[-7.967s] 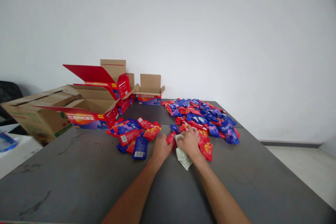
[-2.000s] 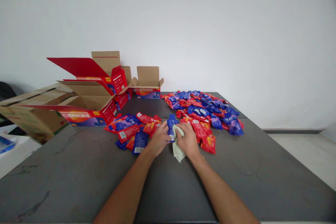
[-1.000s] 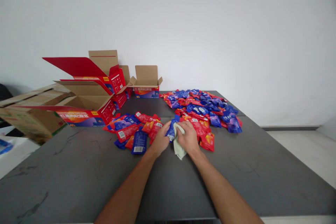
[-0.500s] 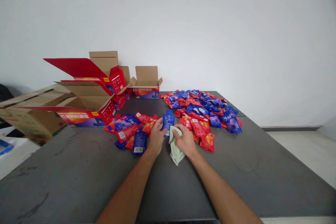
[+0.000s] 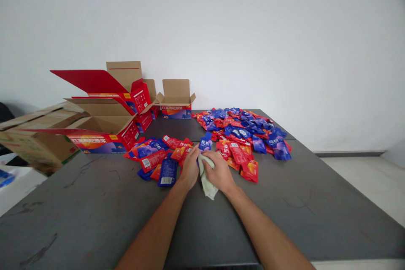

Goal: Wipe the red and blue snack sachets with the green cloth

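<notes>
A blue pouch (image 5: 205, 141) with white lettering is between my hands, its upper part showing. My left hand (image 5: 190, 168) is closed on the pouch's left edge. Bunched in my right hand (image 5: 220, 171) is a pale green cloth (image 5: 208, 185), pressed against the lower part of the pouch and hanging down toward the table. Left of my hands lies a small pile of red and blue pouches, with a blue one (image 5: 168, 172) at its front. Red pouches (image 5: 249, 171) lie just to the right, in front of a large mixed heap (image 5: 247, 124).
Open red cartons (image 5: 98, 142) stand at the left of the dark table (image 5: 126, 219), and another open carton (image 5: 176, 112) is at the back. Brown cardboard boxes (image 5: 57, 147) and a white surface (image 5: 22, 185) are beyond the left edge. A white wall rises behind.
The blue pouch has been turned so that its lettered face shows instead of its printed back. My hands have come closer together, and the cloth has shifted slightly left.
</notes>
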A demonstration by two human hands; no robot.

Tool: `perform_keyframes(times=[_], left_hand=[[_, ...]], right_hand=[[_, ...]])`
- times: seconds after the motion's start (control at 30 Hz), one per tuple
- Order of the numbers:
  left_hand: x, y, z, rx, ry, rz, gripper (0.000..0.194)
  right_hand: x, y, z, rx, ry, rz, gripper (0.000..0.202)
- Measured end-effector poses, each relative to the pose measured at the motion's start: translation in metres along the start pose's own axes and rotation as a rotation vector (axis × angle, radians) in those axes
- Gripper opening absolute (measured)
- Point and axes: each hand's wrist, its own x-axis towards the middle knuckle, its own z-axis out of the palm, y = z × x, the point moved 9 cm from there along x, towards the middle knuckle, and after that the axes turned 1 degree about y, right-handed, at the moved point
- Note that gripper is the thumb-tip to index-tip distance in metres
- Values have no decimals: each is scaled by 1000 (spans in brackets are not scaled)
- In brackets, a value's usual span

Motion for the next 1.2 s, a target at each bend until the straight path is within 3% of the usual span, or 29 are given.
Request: perform_keyframes(times=[0.23,0.37,0.5,0.57,0.67,0.93,1.1,1.2], left_hand=[[-8,-13,9,-193,-52,-225,47],[-12,-13,13,-161,-89,-264,50],[-19,-13,28,-52,-243,-267,51],[-22,-10,37,22,-329,-220,50],[-21,-2,40,142,-364,-102,47],[-4,27,11,429,-179,155,44],[-9,41,17,816,-144,405,47],[-8,39,16,1040,-104,450,47]], right_hand=[[0,2,-8,-80,108,48,26],[4,7,-30,-124,230,97,24],[6,20,-63,-202,395,146,24],[6,25,-70,-219,406,150,25],[7,27,-61,-205,333,152,24],[-2,13,5,-137,-53,64,19],[-4,25,13,-221,-85,108,17],[-4,29,10,-272,-88,144,18]])
